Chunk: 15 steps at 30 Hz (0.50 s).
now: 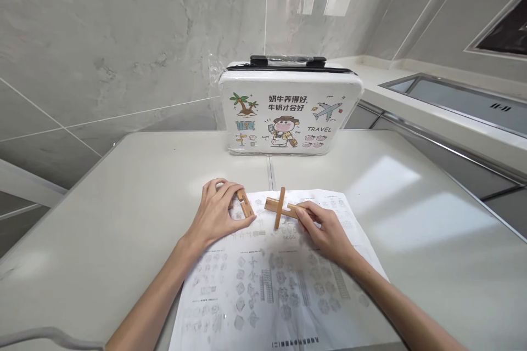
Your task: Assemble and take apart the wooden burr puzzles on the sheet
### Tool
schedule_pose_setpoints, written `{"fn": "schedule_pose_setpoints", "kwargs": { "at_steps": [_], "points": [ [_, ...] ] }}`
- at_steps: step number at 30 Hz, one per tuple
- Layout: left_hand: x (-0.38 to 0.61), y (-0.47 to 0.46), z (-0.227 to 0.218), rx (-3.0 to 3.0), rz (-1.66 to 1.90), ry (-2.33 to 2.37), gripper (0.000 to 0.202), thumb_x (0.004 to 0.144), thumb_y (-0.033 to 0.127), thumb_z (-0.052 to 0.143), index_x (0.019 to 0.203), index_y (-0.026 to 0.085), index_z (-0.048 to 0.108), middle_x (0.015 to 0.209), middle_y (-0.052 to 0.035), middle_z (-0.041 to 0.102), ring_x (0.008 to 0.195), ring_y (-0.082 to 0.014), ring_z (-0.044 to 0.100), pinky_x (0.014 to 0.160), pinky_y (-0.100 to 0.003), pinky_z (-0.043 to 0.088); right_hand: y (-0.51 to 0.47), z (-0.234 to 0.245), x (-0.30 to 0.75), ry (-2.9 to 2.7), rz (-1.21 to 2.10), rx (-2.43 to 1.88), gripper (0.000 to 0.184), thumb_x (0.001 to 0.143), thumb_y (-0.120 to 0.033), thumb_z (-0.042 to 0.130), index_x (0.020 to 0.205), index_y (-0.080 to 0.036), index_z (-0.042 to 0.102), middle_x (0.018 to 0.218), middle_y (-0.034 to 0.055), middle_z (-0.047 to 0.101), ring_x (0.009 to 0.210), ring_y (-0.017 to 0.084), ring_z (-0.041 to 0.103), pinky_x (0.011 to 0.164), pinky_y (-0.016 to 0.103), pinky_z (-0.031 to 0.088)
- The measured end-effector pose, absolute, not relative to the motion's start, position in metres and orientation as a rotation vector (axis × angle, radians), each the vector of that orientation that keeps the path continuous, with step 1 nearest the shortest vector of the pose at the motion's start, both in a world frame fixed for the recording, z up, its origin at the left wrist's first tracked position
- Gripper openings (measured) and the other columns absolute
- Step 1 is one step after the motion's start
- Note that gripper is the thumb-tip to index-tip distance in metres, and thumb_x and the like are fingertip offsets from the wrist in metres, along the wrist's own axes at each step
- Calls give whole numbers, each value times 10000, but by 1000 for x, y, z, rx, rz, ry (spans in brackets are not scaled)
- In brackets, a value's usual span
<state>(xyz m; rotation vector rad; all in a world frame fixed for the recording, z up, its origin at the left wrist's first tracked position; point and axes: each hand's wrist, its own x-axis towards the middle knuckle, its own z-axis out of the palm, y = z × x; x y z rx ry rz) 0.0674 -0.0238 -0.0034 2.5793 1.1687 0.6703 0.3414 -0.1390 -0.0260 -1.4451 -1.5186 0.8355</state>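
Note:
My left hand (220,211) curls its thumb and fingers around a notched wooden puzzle piece (246,204) above the printed sheet. Part of that piece is hidden behind the fingers. Between thumb and fingers, my right hand (323,226) grips the end of another notched wooden puzzle piece (272,204), which points left. A thin wooden stick (280,208) crosses this piece, forming a cross shape. A small gap separates the pieces of the two hands. Beneath both hands lies the instruction sheet (288,263), covered with small line drawings and text.
At the table's back stands a white cartoon-printed case (263,115) with a black handle, wrapped in clear plastic. The pale table (102,230) has a seam down its middle. A grey cable (49,333) is at the lower left. To the right runs a counter (436,115) with a glass-topped appliance (461,101).

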Motion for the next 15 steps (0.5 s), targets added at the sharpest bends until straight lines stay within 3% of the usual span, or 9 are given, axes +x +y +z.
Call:
{"fn": "schedule_pose_setpoints", "kwargs": {
  "at_steps": [15],
  "points": [
    [59, -20, -3, 2694, 596, 1087, 567, 879, 508, 765, 1370, 245, 661, 1429, -110, 667, 1416, -410, 411, 1193, -616, 309, -140, -24, 341, -1393, 996, -1368, 407, 1097, -547, 490, 989, -207, 686, 630, -28, 521, 555, 153, 440, 549, 301, 344]
  ]
}}
